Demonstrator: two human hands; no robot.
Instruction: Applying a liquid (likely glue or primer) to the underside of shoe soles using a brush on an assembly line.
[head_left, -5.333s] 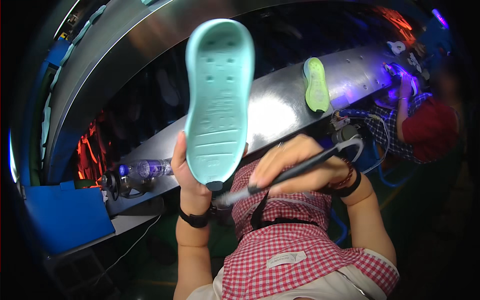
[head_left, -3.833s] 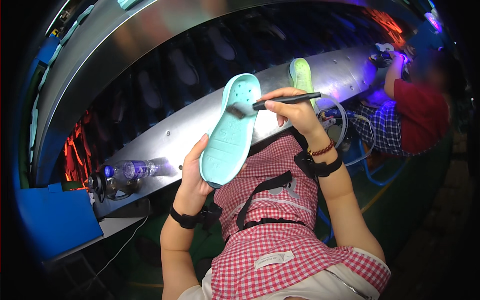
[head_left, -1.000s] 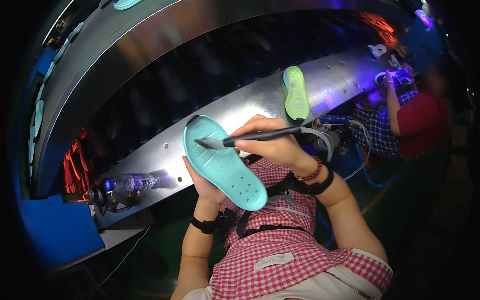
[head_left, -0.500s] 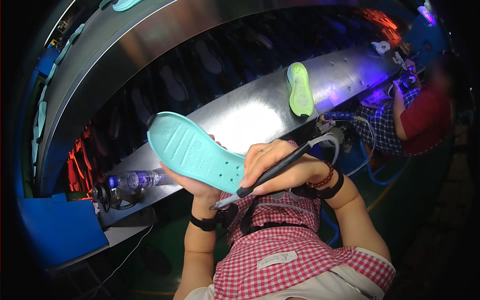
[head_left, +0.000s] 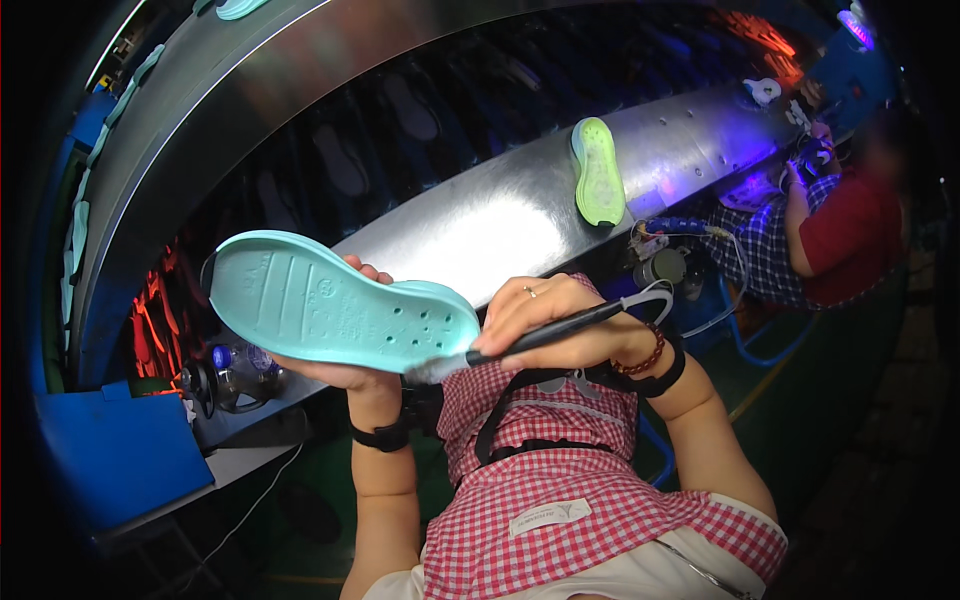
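Observation:
A turquoise shoe sole (head_left: 310, 300) rests across my left hand (head_left: 335, 374), its grooved and holed face turned up. My left fingertips show over its far edge, and the palm supports it from below. In my right hand (head_left: 556, 318) is a slim black-handled pen-like tool (head_left: 550, 333), gripped like a pen, with a pale cord or tube at its back end. The tool's tip is smeared by motion beside the sole's near edge, close to the holes; whether it touches, I cannot tell.
A yellow-green sole (head_left: 601, 175) lies on the metal bench (head_left: 475, 225) ahead. Plastic bottles (head_left: 240, 375) stand at the left, by a blue box (head_left: 130, 455). Dark racks with soles are behind. A co-worker in a red sleeve (head_left: 860, 240) sits at the far right.
The sole and my left hand have moved left and tilted flatter. My right hand has shifted only slightly, and the tool tip has risen to the sole's edge.

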